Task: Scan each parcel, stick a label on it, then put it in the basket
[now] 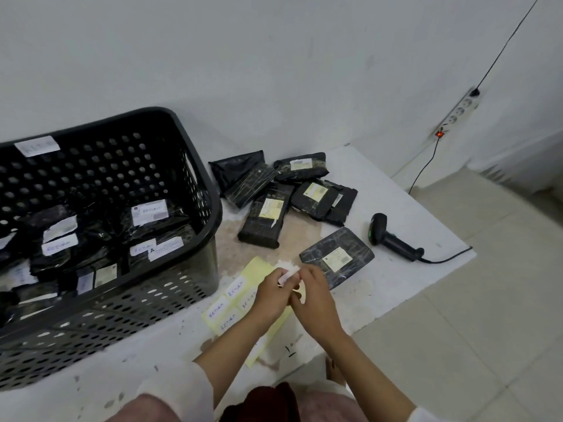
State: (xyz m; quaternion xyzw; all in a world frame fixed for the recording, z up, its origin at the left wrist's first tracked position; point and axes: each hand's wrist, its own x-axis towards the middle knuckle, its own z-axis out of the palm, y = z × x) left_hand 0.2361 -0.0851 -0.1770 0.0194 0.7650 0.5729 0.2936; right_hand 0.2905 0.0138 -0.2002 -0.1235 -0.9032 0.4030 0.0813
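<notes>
Head view: a small white label (288, 271) is pinched between the fingers of the left hand (271, 295) and right hand (315, 295), both hands meeting over a yellow sheet of "RETURN" labels (231, 303) on the white surface (396, 190). At about 2 o'clock from the hands, just beside them, lies a single black parcel (336, 257) with a pale shipping label facing up. At 12 o'clock, five more black parcels (283, 190) lie in a loose heap. At 3 o'clock from the single parcel rests a black handheld scanner (393, 237), cable trailing off. At 9 o'clock stands a black perforated basket (189, 184) already holding labelled parcels.
</notes>
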